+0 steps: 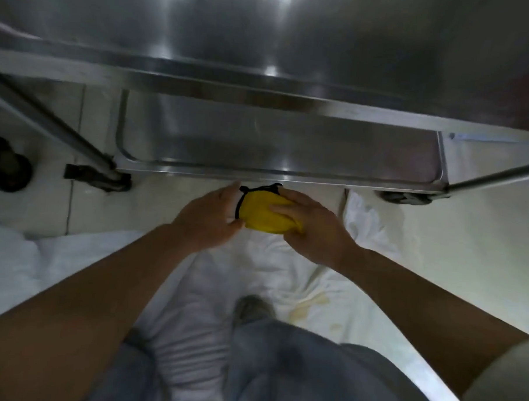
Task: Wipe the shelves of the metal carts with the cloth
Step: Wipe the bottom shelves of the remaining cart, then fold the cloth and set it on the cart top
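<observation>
A yellow cloth point(258, 212) with black edging is bunched between my two hands, just in front of the metal cart. My left hand point(206, 217) holds its left side, thumb curled under the black edge. My right hand point(310, 226) grips it from the right, fingers laid over the top. The cart's top shelf point(294, 35) fills the upper view, and its lower shelf point(275, 140) shows beneath, close behind the cloth. Neither hand touches the cart.
The cart's tube legs point(48, 124) slant down to castor wheels point(103, 179) at the left and right point(409, 197). Another dark wheel point(7, 165) sits far left. White sheeting point(284, 271) with yellowish stains covers the tiled floor under my legs and shoe point(252, 309).
</observation>
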`<act>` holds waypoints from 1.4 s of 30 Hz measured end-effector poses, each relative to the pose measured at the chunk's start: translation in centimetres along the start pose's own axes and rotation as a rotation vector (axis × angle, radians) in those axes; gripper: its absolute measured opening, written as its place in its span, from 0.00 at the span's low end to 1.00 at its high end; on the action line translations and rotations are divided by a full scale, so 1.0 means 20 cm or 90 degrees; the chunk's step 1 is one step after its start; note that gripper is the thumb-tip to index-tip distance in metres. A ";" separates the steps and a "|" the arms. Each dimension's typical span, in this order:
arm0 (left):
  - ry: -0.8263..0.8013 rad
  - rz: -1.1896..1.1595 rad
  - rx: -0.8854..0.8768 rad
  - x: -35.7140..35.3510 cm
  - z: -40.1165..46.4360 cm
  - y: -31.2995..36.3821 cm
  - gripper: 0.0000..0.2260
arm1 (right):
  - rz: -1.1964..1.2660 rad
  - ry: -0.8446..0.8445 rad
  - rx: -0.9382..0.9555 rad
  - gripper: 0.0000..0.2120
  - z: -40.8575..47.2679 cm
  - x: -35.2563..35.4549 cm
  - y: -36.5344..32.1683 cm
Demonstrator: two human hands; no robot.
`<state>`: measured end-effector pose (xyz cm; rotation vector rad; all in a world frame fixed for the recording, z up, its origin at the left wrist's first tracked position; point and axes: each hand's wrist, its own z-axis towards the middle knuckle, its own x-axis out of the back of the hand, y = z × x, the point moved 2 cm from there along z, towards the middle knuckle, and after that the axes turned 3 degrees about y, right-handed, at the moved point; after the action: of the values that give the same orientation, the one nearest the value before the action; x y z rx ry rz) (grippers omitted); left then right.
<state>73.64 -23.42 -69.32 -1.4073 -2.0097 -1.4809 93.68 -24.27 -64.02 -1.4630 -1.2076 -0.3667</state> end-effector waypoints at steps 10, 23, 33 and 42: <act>0.002 -0.141 -0.105 0.99 -1.01 0.68 0.40 | 0.014 -0.055 0.126 0.31 -0.61 0.98 -1.08; 0.144 -0.021 -0.180 2.45 -1.62 1.46 0.12 | -0.063 0.134 0.128 0.39 -0.82 2.09 -1.99; 0.174 -0.017 -0.282 2.82 -1.65 1.93 0.11 | 0.002 0.275 -0.015 0.25 -0.97 2.53 -2.05; 0.163 0.007 -0.264 2.71 -1.39 2.15 0.08 | 0.133 0.311 -0.023 0.11 -1.07 2.73 -1.72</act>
<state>73.74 -17.75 5.15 -1.2813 -1.6002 -2.0401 96.97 -23.49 3.92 -1.4076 -0.6557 -0.5651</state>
